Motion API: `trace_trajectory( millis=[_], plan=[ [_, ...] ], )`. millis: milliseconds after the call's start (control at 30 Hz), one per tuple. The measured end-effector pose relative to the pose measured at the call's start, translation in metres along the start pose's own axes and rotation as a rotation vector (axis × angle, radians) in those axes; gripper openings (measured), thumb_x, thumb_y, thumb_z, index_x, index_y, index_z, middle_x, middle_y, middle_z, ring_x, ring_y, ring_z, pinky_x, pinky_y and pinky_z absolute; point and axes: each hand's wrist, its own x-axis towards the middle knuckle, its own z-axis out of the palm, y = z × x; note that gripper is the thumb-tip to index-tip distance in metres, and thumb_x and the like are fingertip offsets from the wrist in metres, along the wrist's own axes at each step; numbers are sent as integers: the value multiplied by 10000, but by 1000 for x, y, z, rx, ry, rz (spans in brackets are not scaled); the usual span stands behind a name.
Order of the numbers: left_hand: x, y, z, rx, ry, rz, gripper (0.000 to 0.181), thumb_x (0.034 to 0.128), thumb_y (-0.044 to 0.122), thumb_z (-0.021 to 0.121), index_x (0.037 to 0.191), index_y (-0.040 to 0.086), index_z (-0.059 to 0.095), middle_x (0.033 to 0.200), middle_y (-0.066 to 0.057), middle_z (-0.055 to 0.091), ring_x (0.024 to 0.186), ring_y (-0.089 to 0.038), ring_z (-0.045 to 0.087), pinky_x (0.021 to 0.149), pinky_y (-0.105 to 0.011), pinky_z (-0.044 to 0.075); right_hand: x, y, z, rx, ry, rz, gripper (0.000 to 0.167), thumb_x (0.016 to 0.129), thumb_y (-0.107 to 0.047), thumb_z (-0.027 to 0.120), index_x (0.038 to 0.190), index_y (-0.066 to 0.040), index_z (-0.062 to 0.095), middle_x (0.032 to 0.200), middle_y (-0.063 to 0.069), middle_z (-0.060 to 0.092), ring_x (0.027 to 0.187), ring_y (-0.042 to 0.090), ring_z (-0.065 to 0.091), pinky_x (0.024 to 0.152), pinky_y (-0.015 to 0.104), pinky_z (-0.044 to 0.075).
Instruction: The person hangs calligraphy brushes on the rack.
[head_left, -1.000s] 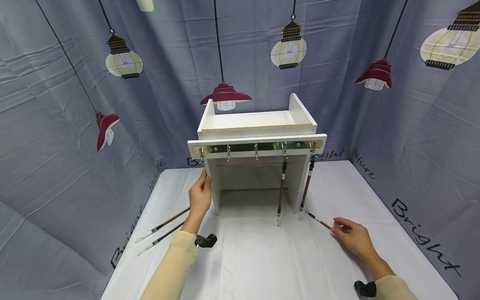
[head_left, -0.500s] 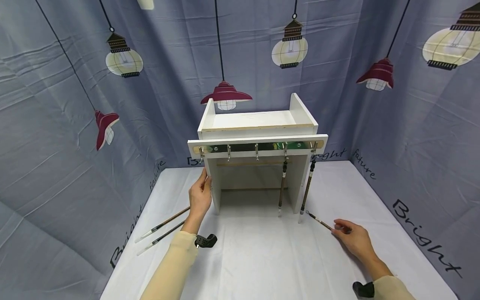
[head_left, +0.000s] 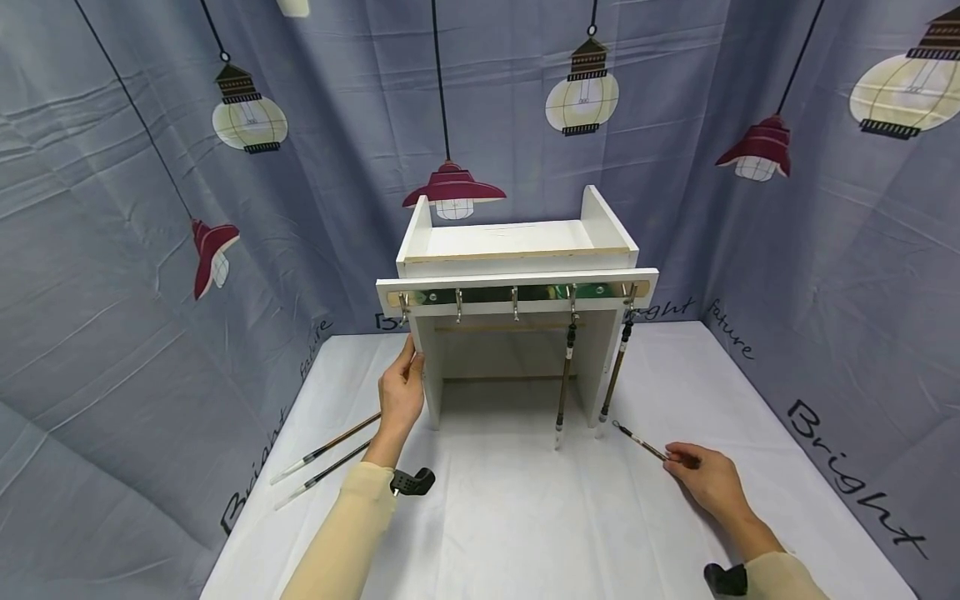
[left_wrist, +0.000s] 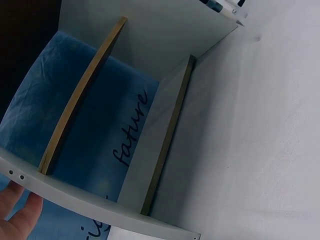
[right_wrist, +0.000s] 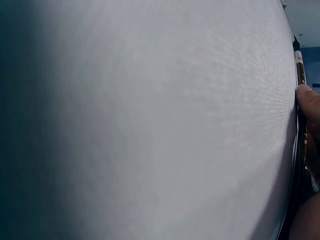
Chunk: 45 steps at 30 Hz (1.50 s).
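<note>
In the head view my left hand (head_left: 401, 398) holds the left side panel of a white shelf unit (head_left: 517, 265); its fingertips (left_wrist: 29, 210) touch that panel's edge in the left wrist view. My right hand (head_left: 708, 479) pinches a dark brush (head_left: 641, 442) low over the table, the brush's looped end toward the shelf. The brush also shows beside the thumb in the right wrist view (right_wrist: 300, 67). Two brushes, one (head_left: 566, 375) and another (head_left: 617, 371), hang upright from hooks at the right of the front rail (head_left: 480, 307).
Two more brushes, one (head_left: 326, 450) and another (head_left: 324, 477), lie on the white table (head_left: 495, 517) left of the shelf, partly behind my left wrist. A grey-blue curtain (head_left: 337, 167) printed with lamps surrounds the table.
The hanging brushes sway slightly. My right hand has shifted very little, with the brush still pinched; my left hand stays at the side panel.
</note>
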Motion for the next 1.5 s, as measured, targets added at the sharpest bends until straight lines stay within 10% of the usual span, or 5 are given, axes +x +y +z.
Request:
trace_trajectory(
  millis=[1100, 1500],
  plan=[
    [-2, -1, 0, -20, -10, -1, 506, 1087, 312, 537, 1553, 134, 455, 1574, -88, 479, 1336, -326, 592, 1072, -497, 519, -4, -10, -1, -57, 23, -27, 260, 961, -111, 714, 1171, 42, 727, 1088, 247, 695, 1016, 445, 663, 849, 587, 539],
    [0, 1, -1, -25, -9, 13, 496, 1086, 277, 546, 1544, 105, 465, 1563, -108, 487, 1317, -336, 606, 1058, -503, 527, -2, -26, -11, 14, 171, -24, 188, 960, -104, 719, 1119, -18, 769, 977, 148, 701, 844, 229, 627, 658, 266, 473]
  ],
)
